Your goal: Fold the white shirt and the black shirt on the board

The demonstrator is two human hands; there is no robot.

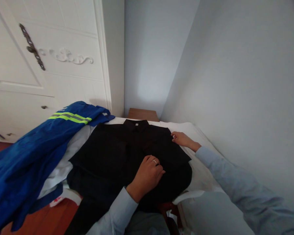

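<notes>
A black collared shirt [112, 147] lies spread on a white-covered surface, its collar at the far end and a small pale label inside the neck. My left hand [148, 176], with a ring on one finger, is over the middle of the shirt. Its fingers are curled together against the cloth, and the fingertips are partly hidden. Farther right, my right hand [183, 139] pinches the shirt's edge near the shoulder between thumb and fingers. Left of the shirt lies a blue garment [39, 143] with a yellow-green and grey reflective band.
A white wardrobe [75, 36] with dark metal handles stands at the left. Grey wall [247, 71] bounds the right side. Behind the white cover [183, 127] is a brown wooden piece [143, 114]. Reddish wood floor [49, 218] shows at lower left.
</notes>
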